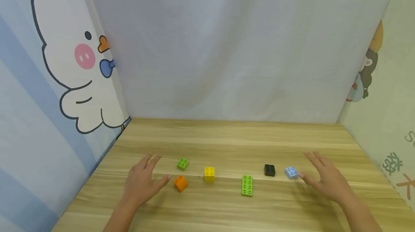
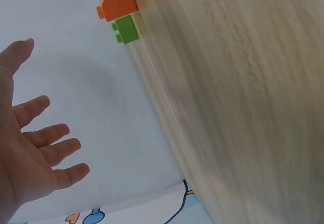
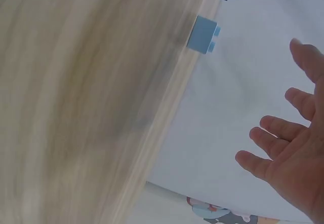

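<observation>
Pale wood-grain table [image 1: 233, 142] beneath left hand [image 1: 141, 181] and right hand [image 1: 330, 181], both raised, fingers spread, holding nothing. Between: long lime-green plastic brick [image 1: 247, 186]. Near left hand, rounded orange plastic brick [image 1: 181, 183]; near right, square light-blue plastic brick [image 1: 291, 172]. Possible trouble: knocking either askew by a low sweep; slipping on the curved top. No containers in view.

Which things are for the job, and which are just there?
Probably for the job, between left hand and right hand:
- orange block
- small green block
- yellow block
- long green block
- black block
- light blue block

Just there:
- wooden table
- pale cloth
- bird picture
</observation>
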Tool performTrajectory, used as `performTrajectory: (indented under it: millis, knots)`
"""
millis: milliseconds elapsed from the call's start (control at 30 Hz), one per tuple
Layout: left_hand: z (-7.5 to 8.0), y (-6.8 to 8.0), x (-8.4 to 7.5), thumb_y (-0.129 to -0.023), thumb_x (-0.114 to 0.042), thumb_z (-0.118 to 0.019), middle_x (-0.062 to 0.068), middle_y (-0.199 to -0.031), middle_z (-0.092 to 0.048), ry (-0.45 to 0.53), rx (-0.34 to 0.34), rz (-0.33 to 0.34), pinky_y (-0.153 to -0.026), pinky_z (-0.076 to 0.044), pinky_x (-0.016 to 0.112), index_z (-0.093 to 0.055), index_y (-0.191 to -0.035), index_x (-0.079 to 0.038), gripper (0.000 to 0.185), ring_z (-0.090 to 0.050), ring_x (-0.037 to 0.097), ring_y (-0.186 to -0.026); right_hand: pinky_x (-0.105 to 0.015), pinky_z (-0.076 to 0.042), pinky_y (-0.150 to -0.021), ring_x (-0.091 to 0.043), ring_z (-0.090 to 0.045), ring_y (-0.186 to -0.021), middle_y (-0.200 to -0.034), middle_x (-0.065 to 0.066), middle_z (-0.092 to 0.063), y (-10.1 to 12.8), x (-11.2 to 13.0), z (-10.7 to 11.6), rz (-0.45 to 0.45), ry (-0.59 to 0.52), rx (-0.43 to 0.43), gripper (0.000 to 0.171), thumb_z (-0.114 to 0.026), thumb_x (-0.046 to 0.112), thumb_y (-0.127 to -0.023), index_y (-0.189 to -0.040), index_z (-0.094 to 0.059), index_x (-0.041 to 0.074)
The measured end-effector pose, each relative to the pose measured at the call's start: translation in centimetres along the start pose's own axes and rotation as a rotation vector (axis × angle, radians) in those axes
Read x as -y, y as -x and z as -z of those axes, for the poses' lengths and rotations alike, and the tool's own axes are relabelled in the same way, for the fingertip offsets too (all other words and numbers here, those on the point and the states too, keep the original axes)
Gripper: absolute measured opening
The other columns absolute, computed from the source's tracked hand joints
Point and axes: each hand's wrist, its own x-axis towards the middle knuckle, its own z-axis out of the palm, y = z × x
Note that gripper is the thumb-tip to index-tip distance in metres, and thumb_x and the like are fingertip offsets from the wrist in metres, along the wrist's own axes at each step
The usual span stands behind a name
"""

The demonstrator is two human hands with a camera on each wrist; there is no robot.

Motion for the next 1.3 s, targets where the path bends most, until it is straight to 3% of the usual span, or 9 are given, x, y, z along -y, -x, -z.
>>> performTrajectory:
  millis: [200,500,733,833,967,1033,1100,1300]
  knots:
    - [0.0,-0.3,-0.5,-0.086,-0.032,-0.082,0.029,-0.135,-0.062,0.053,0.009,0.022,-0.092,-0.05,0.068,-0.066,-0.132,-0.001,0.057,-0.063,0.049,-0.117,-0.081,-0.036,-0.094,-0.066,-0.041,-0.127,-0.147,-0.043,-0.04,0.1,0.7,-0.5,0.015,-0.036,-0.006,0.066,-0.077,0.018,-0.093,-0.145,-0.047,-0.009]
    - [0.6,-0.9,-0.9,-0.089,-0.026,-0.081,0.023,-0.128,-0.067,0.151,0.006,0.033,-0.091,-0.054,0.06,-0.067,-0.128,0.001,0.049,-0.066,0.044,-0.113,-0.072,-0.047,-0.09,-0.058,-0.055,-0.12,-0.135,-0.035,-0.058,0.2,2.0,-1.6,0.097,-0.118,-0.124,0.056,-0.078,0.001,-0.087,-0.137,-0.055,-0.009]
    - [0.4,-0.8,-1.7,-0.091,-0.017,-0.079,0.023,-0.129,-0.067,0.304,0.049,0.084,-0.1,-0.05,0.06,-0.066,-0.128,0.004,0.045,-0.063,0.044,-0.119,-0.07,-0.053,-0.083,-0.056,-0.06,-0.114,-0.134,-0.037,-0.058,0.7,3.2,-1.8,0.002,-0.249,-0.075,0.05,-0.071,0.002,-0.094,-0.14,-0.053,-0.011]
    - [0.0,-0.6,-2.1,-0.091,-0.017,-0.079,0.021,-0.129,-0.067,0.367,0.077,0.123,-0.098,-0.052,0.058,-0.066,-0.129,0.003,0.044,-0.063,0.042,-0.117,-0.063,-0.056,-0.082,-0.042,-0.065,-0.113,-0.132,-0.032,-0.062,0.6,3.9,-2.0,-0.037,-0.298,-0.048,0.046,-0.069,0.006,-0.098,-0.139,-0.055,-0.01]
    - [-0.5,-0.6,-2.8,-0.092,-0.018,-0.078,0.02,-0.133,-0.065,0.485,0.135,0.202,-0.099,-0.052,0.057,-0.065,-0.132,0.001,0.046,-0.062,0.042,-0.12,-0.04,-0.059,-0.086,-0.006,-0.062,-0.105,-0.129,-0.023,-0.067,0.3,5.0,-2.1,-0.096,-0.335,-0.057,0.042,-0.067,0.012,-0.101,-0.137,-0.059,-0.007]
    - [-0.8,-0.6,-3.1,-0.093,-0.017,-0.078,0.019,-0.135,-0.064,0.547,0.152,0.229,-0.1,-0.052,0.057,-0.064,-0.133,0.001,0.046,-0.061,0.043,-0.121,-0.03,-0.056,-0.085,0.003,-0.059,-0.102,-0.129,-0.022,-0.067,0.1,5.5,-2.3,-0.113,-0.37,-0.055,0.041,-0.065,0.014,-0.102,-0.136,-0.059,-0.008]
    - [-1.1,-0.5,-3.5,-0.093,-0.014,-0.077,0.019,-0.135,-0.063,0.605,0.157,0.245,-0.099,-0.053,0.055,-0.064,-0.133,0.0,0.044,-0.062,0.042,-0.121,-0.023,-0.054,-0.083,0.007,-0.057,-0.101,-0.13,-0.023,-0.067,0.1,6.0,-2.6,-0.135,-0.424,-0.038,0.04,-0.064,0.014,-0.103,-0.136,-0.059,-0.009]
    - [-1.9,-0.3,-4.6,-0.094,-0.009,-0.076,0.021,-0.135,-0.063,0.718,0.185,0.258,-0.097,-0.055,0.052,-0.064,-0.132,0.001,0.042,-0.063,0.042,-0.119,-0.024,-0.053,-0.083,0.004,-0.058,-0.1,-0.132,-0.024,-0.065,0.6,7.4,-3.6,-0.2,-0.533,0.023,0.039,-0.065,0.012,-0.102,-0.134,-0.059,-0.009]
